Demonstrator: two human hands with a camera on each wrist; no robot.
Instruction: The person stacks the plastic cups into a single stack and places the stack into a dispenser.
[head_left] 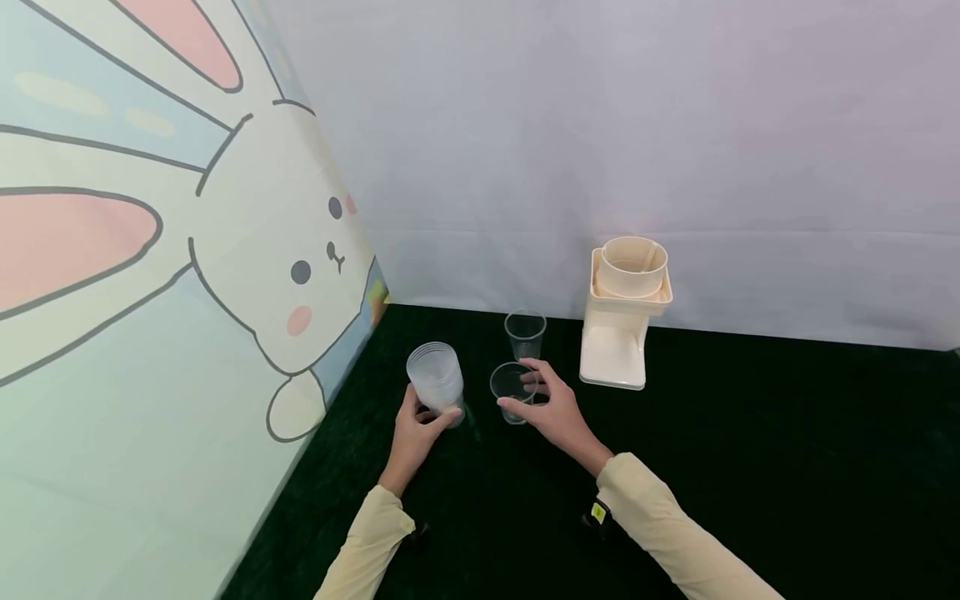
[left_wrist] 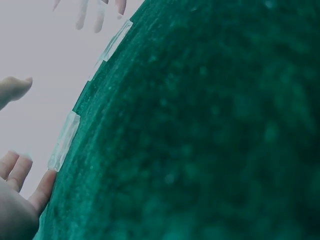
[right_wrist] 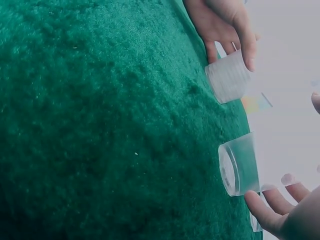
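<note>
My left hand (head_left: 430, 408) grips a stack of frosted plastic cups (head_left: 437, 379) standing on the dark green cloth (head_left: 750, 467). In the right wrist view the same stack (right_wrist: 229, 77) shows with the left hand's fingers (right_wrist: 243, 40) wrapped round it. My right hand (head_left: 519, 387) is curled round a single clear cup (head_left: 513, 392) just to the right of the stack, thumb in front and fingers behind. That cup (right_wrist: 239, 165) stands on the cloth, with the right hand's fingers (right_wrist: 265, 212) beside its base. A second clear cup (head_left: 525, 333) stands alone just behind it.
A cream-coloured dispenser (head_left: 625, 315) with a round open top stands to the right of the cups, near the white back wall. A panel with a cartoon rabbit (head_left: 285, 250) closes the left side. Green cloth fills the left wrist view (left_wrist: 200, 130).
</note>
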